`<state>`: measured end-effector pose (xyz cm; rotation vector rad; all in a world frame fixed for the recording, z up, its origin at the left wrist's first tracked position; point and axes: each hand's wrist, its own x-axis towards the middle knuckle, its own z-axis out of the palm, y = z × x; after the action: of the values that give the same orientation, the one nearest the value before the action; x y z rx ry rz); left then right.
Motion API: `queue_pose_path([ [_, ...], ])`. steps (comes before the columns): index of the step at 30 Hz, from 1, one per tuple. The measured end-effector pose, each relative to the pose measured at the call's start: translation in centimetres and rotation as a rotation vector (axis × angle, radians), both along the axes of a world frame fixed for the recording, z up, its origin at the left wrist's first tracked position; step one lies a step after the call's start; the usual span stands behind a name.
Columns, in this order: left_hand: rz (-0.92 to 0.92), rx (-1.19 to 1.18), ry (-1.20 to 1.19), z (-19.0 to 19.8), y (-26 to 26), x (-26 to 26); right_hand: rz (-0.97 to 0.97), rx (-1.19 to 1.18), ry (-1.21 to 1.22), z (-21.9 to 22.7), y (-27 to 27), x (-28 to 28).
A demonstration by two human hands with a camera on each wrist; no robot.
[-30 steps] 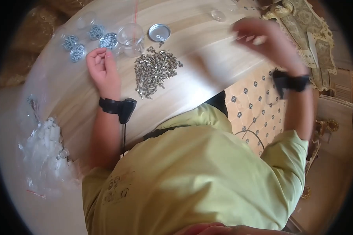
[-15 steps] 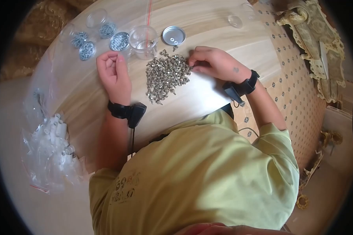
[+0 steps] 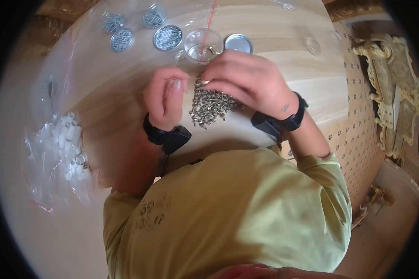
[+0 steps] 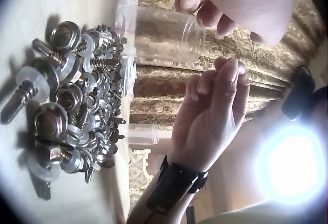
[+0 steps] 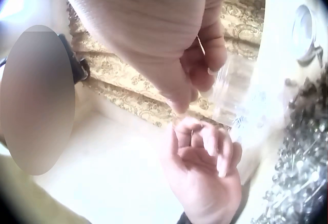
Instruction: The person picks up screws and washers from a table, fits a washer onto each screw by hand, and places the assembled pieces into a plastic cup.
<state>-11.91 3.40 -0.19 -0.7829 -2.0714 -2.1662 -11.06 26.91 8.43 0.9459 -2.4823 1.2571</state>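
Observation:
A pile of metal screws with pale washers [image 3: 212, 107] [image 4: 66, 101] [image 5: 302, 157] lies on the table. My left hand [image 3: 165, 97] is raised just left of the pile, palm up with loosely curled fingers; the right wrist view shows nothing in its palm. My right hand [image 3: 251, 81] reaches over the pile's far side, its fingers bent together towards the left hand. A pale speck shows at its fingertips in the head view; whether it holds anything is unclear. The hands are close but apart.
Beyond the pile stand a clear cup [image 3: 202, 45] and a silver lid [image 3: 238, 44]. Further left are round containers of small metal pieces [image 3: 167, 37] [image 3: 122, 40]. Plastic bags with white cylinders [image 3: 67, 135] lie at the left, and a clear lid [image 3: 313, 46] at the far right.
My right hand has come in from the right, touched the pile's right edge, then lifted over it towards my left hand. My left hand has shifted closer to the pile.

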Motion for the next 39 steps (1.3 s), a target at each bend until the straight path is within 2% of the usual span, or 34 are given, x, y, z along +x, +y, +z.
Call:
queue_pose_path([
  [2,0.01,0.058,-0.027,0.7,0.3,0.1,0.071,-0.12,0.108,-1.2,-1.2,-0.4],
  [4,-0.038,-0.002,-0.004,0.8,0.0,-0.1,0.087,-0.153,0.106,-2.0,-1.6,-0.6],
  [5,-0.042,-0.142,0.115,1.3,0.1,-0.2,0.086,-0.186,0.087,-2.5,-1.6,-0.7],
  [6,-0.031,-0.144,0.11,1.4,0.3,0.0,0.08,-0.218,0.066,-2.8,-1.5,-0.7],
  [9,-0.106,-0.195,-0.011,1.4,0.6,0.5,0.074,-0.186,0.086,-3.3,-1.0,-0.7],
  [12,-0.119,-0.108,-0.038,1.4,1.2,0.8,0.059,-0.173,0.1,-3.5,-0.8,-0.4],
  [15,-0.171,-0.114,-0.077,1.6,1.2,0.7,0.041,-0.173,0.07,-3.5,-0.6,-0.1],
  [19,-0.149,-0.176,-0.075,1.2,0.9,0.7,0.057,-0.234,-0.029,-3.7,-0.4,-0.3],
  [24,-0.219,-0.093,-0.115,1.0,1.2,0.3,0.075,-0.226,-0.038,-3.3,-0.4,-0.4],
  [31,-0.138,-0.221,-0.073,1.6,1.4,0.3,0.077,-0.22,-0.136,-3.9,-0.4,-0.3],
  [33,-0.136,-0.277,-0.135,1.8,1.3,0.4,0.076,-0.227,-0.152,-3.9,-0.4,-0.2],
  [37,-0.13,-0.299,-0.117,1.7,1.3,0.2,0.029,-0.222,-0.198,-3.8,-0.4,0.1],
  [39,-0.187,-0.206,-0.106,1.9,1.3,-0.1,0.003,-0.229,-0.222,-3.8,-0.3,0.2],
])
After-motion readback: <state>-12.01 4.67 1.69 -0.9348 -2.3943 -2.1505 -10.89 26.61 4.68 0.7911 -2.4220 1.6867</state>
